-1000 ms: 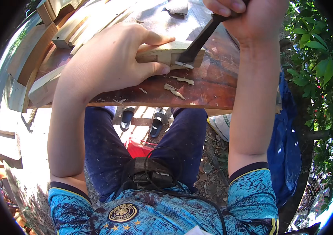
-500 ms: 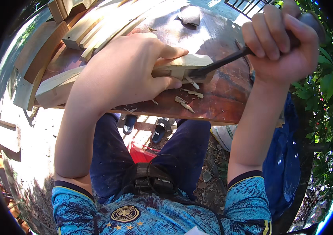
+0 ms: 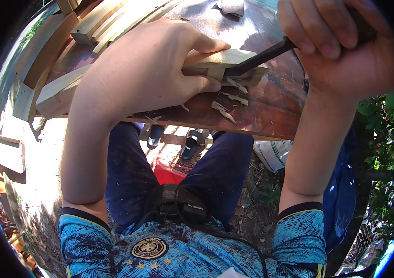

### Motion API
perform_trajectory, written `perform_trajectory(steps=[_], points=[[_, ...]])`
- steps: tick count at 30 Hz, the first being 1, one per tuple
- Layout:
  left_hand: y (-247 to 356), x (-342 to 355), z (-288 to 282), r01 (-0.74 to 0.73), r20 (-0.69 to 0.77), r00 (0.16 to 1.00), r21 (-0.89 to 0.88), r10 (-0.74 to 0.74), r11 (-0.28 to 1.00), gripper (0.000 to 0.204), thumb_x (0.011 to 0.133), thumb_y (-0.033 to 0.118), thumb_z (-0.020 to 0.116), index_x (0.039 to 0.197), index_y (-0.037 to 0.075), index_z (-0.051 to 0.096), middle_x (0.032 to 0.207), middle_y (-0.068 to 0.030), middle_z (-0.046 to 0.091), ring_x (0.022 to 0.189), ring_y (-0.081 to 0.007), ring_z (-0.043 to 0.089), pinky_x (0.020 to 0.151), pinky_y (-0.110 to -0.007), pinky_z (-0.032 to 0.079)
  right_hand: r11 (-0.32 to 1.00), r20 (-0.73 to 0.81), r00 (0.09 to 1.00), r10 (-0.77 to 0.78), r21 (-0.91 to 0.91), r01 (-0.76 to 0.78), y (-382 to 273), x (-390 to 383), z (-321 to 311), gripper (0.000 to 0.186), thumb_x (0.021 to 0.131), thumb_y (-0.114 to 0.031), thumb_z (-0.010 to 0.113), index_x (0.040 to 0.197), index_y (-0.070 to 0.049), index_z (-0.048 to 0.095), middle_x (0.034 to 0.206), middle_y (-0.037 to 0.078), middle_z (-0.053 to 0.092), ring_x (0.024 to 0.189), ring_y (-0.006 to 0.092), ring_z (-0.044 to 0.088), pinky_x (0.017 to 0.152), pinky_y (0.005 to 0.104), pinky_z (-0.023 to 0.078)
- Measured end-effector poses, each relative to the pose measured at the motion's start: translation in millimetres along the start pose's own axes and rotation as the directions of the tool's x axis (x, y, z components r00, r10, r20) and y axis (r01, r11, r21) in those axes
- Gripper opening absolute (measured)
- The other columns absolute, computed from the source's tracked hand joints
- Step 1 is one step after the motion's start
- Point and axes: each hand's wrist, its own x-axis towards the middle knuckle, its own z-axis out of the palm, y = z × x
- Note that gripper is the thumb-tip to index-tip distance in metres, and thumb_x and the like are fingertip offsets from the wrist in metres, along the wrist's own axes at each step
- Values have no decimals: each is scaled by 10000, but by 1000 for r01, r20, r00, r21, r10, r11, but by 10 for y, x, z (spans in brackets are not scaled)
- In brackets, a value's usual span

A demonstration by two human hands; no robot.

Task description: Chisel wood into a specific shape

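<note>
My left hand (image 3: 136,69) is closed on a pale wooden piece (image 3: 234,60), thumb along its near side and fingers over the top, pressing it on the reddish-brown wooden table (image 3: 280,106). My right hand (image 3: 338,53) is wrapped round the handle of a dark chisel (image 3: 264,55), whose handle is mostly hidden by my fingers. The blade slants down leftward into a notch in the piece's near face, just right of my left thumb. Curled pale shavings (image 3: 224,111) lie below the notch, close to the table's front edge.
Several wooden lengths (image 3: 92,28) and curved boards (image 3: 44,55) are stacked at the back left, with a grey scrap (image 3: 229,9) at the back. Leafy plants (image 3: 387,129) grow along the right. My legs, two sandals (image 3: 190,143) and a red object (image 3: 166,171) show under the table.
Since a second ago my right hand has swung rightward, laying the chisel at a shallower angle. My left hand still holds the piece, shifted slightly right in the picture.
</note>
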Motion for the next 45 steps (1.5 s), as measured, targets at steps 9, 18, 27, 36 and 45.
perform_trajectory(steps=[9, 18, 27, 36, 45], points=[[68, 4, -26, 51, 48, 997, 44, -54, 998, 600, 791, 116, 856, 1379, 123, 741, 975, -225, 734, 923, -405, 713, 864, -453, 538, 997, -69, 997, 24, 73, -19, 240, 36, 31, 96, 1013, -140, 462, 934, -119, 511, 691, -39, 455, 566, 85, 435, 598, 289, 414], [116, -116, 72, -7, -54, 998, 123, 14, 992, 599, 794, 175, 878, 1377, 184, 742, 947, -194, 670, 910, -399, 685, 818, -479, 521, 999, -73, 997, -11, -33, 9, 38, -160, 252, 86, 1008, -134, 474, 930, -118, 505, 682, -38, 464, 552, 84, 436, 579, 286, 413], [-33, 67, -95, 103, 109, 988, 71, -110, 992, 558, 864, 377, 853, 1353, 124, 759, 1146, -206, 755, 1080, -370, 715, 976, -437, 547, 990, -111, 992, -58, -137, 43, -181, -237, 246, 80, 1004, -129, 486, 926, -117, 499, 673, -36, 473, 537, 83, 438, 560, 282, 411], [-52, 81, -99, 72, 72, 994, 69, -77, 995, 548, 861, 374, 856, 1338, 120, 768, 1143, -196, 763, 1084, -357, 719, 978, -427, 545, 984, -102, 993, -59, -176, 40, -217, -278, 296, 77, 999, -123, 498, 922, -117, 494, 665, -34, 482, 522, 82, 439, 541, 278, 410], [-48, 59, -71, -90, 30, 996, 66, 88, 994, 553, 844, 328, 865, 1319, 63, 765, 1125, -198, 772, 1057, -320, 742, 960, -402, 556, 999, -103, 995, 17, -43, -21, -57, -23, -195, 79, 994, -118, 511, 918, -116, 488, 656, -32, 491, 508, 81, 441, 522, 275, 408]])
